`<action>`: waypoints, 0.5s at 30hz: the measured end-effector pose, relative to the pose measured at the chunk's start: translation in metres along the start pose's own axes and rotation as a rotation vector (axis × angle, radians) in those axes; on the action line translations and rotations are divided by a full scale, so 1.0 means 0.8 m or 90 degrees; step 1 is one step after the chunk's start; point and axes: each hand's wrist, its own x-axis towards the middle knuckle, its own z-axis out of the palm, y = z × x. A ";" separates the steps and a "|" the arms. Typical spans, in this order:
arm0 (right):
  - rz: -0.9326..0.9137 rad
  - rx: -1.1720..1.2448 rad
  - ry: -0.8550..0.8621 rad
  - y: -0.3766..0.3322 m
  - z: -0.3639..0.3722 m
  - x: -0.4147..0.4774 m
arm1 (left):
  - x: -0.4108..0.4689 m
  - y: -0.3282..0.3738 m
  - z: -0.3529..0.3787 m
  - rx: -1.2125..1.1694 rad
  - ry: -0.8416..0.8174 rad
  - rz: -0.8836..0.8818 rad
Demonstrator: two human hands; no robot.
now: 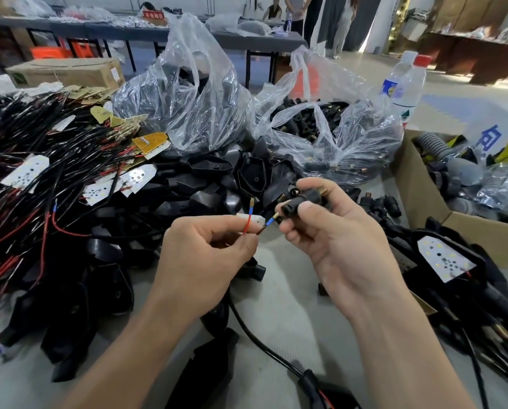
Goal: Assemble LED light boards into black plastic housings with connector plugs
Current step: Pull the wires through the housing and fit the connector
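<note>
1. My left hand [205, 255] pinched the end of a black cable [255, 335] between thumb and forefinger. The fingers were curled tight, right where its two leads split.
2. From that pinch a red lead [247, 224] rose toward twelve o'clock with a bare metal tip. A blue-sleeved lead [269, 222] pointed toward two o'clock.
3. My right hand [329, 240] gripped a black connector plug [301, 199], with the thumb across its near end and the fingers wrapped beneath. Its brass end aimed at two o'clock.
4. The blue-sleeved lead's tip sat at the plug's mouth; whether it had gone in, I could not tell.
5. The cable ran from my left hand toward six o'clock over the grey table [282, 314].
6. Black housings [217, 178] lay heaped at twelve o'clock from my hands.
7. A tangle of LED boards [25, 172] on red and black wires filled ten o'clock.
8. A clear bag of plugs [329, 134] stood at one o'clock, with a second clear bag [187, 98] at twelve.
9. At three o'clock an LED board seated in a housing [444, 258] rested beside a cardboard box [418, 196].
10. A water bottle [406, 84] stood far out at one o'clock.
</note>
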 end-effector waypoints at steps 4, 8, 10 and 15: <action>-0.016 -0.072 -0.047 0.003 0.000 -0.001 | -0.001 0.002 0.003 0.010 0.004 -0.003; -0.093 -0.195 -0.038 0.009 0.004 0.000 | -0.001 0.002 0.003 0.052 0.021 -0.007; -0.113 -0.247 -0.050 0.012 0.006 0.000 | 0.000 0.000 0.002 0.040 0.017 -0.017; -0.048 -0.226 -0.077 0.017 0.006 -0.001 | 0.000 -0.003 0.004 0.017 0.047 -0.015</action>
